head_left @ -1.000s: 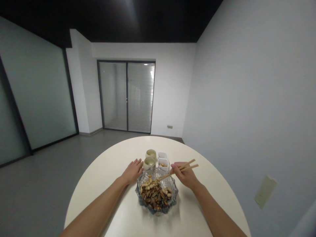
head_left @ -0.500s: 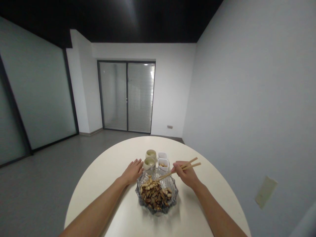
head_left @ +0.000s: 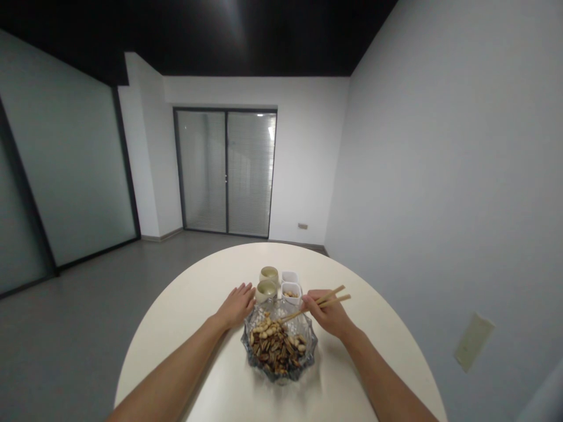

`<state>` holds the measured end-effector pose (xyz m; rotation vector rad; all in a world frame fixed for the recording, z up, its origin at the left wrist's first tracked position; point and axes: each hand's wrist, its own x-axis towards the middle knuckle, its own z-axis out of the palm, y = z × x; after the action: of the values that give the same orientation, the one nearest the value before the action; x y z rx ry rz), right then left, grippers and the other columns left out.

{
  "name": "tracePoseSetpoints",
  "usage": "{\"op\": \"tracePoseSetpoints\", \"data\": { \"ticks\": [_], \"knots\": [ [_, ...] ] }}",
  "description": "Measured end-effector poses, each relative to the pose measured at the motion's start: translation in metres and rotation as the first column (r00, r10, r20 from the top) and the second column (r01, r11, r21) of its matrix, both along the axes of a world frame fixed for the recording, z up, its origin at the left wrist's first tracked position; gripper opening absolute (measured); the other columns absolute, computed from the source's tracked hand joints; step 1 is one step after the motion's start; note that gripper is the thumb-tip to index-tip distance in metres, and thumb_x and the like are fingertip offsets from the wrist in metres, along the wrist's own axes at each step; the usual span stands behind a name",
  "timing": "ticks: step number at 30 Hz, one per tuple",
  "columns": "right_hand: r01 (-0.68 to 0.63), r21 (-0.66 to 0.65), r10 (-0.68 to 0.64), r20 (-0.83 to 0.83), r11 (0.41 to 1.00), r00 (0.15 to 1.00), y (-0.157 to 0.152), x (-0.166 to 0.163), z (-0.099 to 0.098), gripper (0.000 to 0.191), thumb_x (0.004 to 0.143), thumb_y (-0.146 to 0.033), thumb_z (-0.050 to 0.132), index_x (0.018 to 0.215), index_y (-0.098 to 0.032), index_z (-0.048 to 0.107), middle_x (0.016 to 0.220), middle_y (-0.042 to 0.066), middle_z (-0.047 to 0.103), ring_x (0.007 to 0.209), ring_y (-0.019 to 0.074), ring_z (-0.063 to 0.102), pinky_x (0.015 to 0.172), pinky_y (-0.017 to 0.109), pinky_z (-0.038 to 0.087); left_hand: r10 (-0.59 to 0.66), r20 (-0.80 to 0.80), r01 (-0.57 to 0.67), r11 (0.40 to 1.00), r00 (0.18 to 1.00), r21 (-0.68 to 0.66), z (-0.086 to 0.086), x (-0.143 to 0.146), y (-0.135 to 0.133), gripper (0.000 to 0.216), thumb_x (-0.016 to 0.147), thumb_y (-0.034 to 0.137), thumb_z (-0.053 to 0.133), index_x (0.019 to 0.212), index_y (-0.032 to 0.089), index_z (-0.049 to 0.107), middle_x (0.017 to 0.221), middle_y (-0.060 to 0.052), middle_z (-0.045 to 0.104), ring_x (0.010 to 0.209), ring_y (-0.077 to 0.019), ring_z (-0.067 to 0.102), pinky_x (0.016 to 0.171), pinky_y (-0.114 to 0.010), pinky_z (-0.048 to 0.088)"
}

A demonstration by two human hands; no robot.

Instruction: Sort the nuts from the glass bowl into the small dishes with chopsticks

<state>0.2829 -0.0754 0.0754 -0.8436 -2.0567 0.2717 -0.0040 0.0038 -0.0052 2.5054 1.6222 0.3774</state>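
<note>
My right hand [head_left: 326, 314] pinches a pair of wooden chopsticks [head_left: 314, 306], whose tips reach over a cut-glass bowl [head_left: 311, 343]. The bowl holds dark striped sunflower seeds [head_left: 273, 351] and pale peanuts [head_left: 263, 325]. My left hand [head_left: 238, 306] lies flat and open on the table beside the bowl's far left rim, holding nothing. Just past the bowl stand a small white square dish of nuts [head_left: 291, 292] and a pale cup [head_left: 266, 291]. Behind them are a second cup [head_left: 268, 274] and another white dish [head_left: 289, 276].
The bowl and dishes stand on a round cream table [head_left: 220, 375]. Beyond its far edge lie a grey floor, a glass door with blinds [head_left: 226, 173], frosted glass panels on the left and a pale wall on the right.
My right hand and the chopsticks have shifted slightly left and lower toward the bowl. My left hand, the bowl and the dishes have not moved.
</note>
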Motion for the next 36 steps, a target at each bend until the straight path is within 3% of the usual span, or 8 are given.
{"op": "tracePoseSetpoints", "data": {
  "ticks": [10,17,24,36],
  "knots": [
    [0.073,-0.030,-0.078,-0.213,0.997,0.974,0.003,0.004,0.000,0.055,0.098,-0.049,0.046,0.062,-0.017,0.072,0.043,0.001,0.053,0.040,0.0122,0.046,0.040,0.023,0.035,-0.003,-0.003,0.003,1.000,1.000,0.013,-0.002,-0.003,0.000,0.050,0.101,0.037,0.032,0.145,0.018,0.043,0.157,-0.012,0.031,0.147,-0.0308,0.024,0.119,-0.048,0.022],
    [0.272,-0.008,-0.246,-0.450,0.962,0.859,0.016,0.010,-0.010,0.052,0.096,-0.051,0.048,0.067,-0.017,0.074,0.045,0.001,0.053,0.043,0.0134,0.048,0.042,0.024,0.037,-0.004,0.008,0.004,1.000,1.000,0.007,-0.002,-0.003,-0.001,0.050,0.101,0.038,0.033,0.146,0.018,0.042,0.157,-0.012,0.031,0.147,-0.0312,0.023,0.119,-0.048,0.020],
    [0.411,-0.029,-0.369,-0.503,0.911,0.782,0.033,0.015,-0.026,0.051,0.096,-0.053,0.048,0.073,-0.016,0.075,0.048,0.000,0.053,0.044,0.0138,0.049,0.044,0.025,0.039,-0.006,0.009,0.006,1.000,1.000,0.016,-0.006,-0.003,0.001,0.049,0.101,0.037,0.034,0.146,0.019,0.043,0.157,-0.012,0.031,0.146,-0.0317,0.024,0.119,-0.049,0.021],
    [0.413,-0.003,-0.367,-0.463,0.911,0.807,0.038,0.018,-0.027,0.052,0.097,-0.053,0.047,0.072,-0.017,0.074,0.054,0.000,0.055,0.050,0.0146,0.051,0.049,0.026,0.040,-0.005,-0.034,0.006,1.000,0.999,0.025,-0.004,-0.003,0.001,0.050,0.101,0.037,0.033,0.146,0.017,0.042,0.157,-0.013,0.031,0.146,-0.0323,0.025,0.118,-0.049,0.023]
  ]
}}
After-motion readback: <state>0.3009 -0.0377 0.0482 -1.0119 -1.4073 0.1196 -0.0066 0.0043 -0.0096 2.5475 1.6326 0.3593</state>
